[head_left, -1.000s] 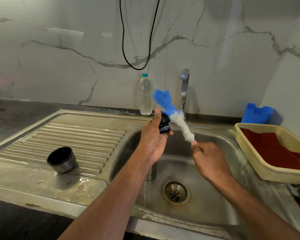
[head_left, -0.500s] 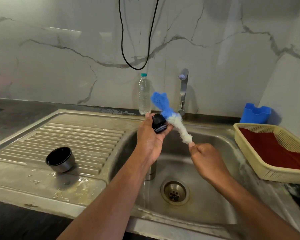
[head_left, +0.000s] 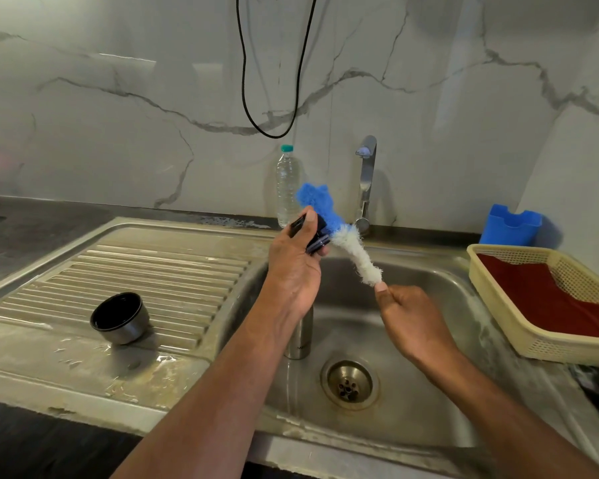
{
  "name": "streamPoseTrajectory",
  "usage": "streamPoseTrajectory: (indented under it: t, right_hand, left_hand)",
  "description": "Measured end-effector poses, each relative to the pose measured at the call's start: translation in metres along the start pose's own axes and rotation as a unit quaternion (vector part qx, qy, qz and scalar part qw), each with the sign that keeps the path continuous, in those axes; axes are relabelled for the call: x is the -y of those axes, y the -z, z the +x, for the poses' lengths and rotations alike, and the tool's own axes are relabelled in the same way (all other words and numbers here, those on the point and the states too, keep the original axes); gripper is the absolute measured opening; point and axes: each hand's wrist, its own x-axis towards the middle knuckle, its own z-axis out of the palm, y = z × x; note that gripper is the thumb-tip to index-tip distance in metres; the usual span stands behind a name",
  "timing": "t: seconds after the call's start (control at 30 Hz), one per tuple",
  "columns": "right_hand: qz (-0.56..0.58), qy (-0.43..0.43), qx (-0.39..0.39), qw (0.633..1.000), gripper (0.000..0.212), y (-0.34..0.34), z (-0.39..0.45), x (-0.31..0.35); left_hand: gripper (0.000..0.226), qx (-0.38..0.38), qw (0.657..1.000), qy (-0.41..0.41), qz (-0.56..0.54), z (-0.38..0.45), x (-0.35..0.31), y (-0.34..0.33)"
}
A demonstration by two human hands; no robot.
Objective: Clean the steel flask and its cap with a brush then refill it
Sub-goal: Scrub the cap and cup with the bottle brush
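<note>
Cap point(head_left: 312, 233) gripped in left hand point(head_left: 296, 267) over the sink point(head_left: 412, 271) so drips fall in. Brush point(head_left: 346, 240) pinched at its base by right hand point(head_left: 415, 323), bristles apparently against cap.

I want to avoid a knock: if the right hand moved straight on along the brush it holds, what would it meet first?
Probably the small black cap held in the left hand; the blue-and-white brush in the right hand points there. Depth is unclear.

Over the sink point(head_left: 429, 267), the left hand point(head_left: 294, 267) grips the cap point(head_left: 312, 233) against the brush point(head_left: 353, 250), held by the right hand point(head_left: 412, 316).
</note>
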Motion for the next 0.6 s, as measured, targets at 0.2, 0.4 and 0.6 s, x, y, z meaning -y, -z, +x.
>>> streamPoseTrajectory:
  t: [0.2, 0.4, 0.6]
  right_hand:
    - [0.007, 0.034, -0.036, 0.999, 0.051, -0.004, -0.004, 0.006]
    - [0.000, 0.071, -0.068, 0.995, 0.049, 0.000, -0.007, 0.007]
    - [-0.065, 0.050, -0.063, 0.995, 0.050, 0.002, -0.010, 0.010]
  left_hand:
    - [0.059, -0.003, 0.995, -0.005, -0.096, -0.006, -0.007, 0.000]
    - [0.029, 0.024, 0.992, 0.046, -0.114, -0.008, 0.000, -0.004]
    - [0.034, 0.019, 0.992, 0.049, -0.111, -0.007, 0.005, -0.003]
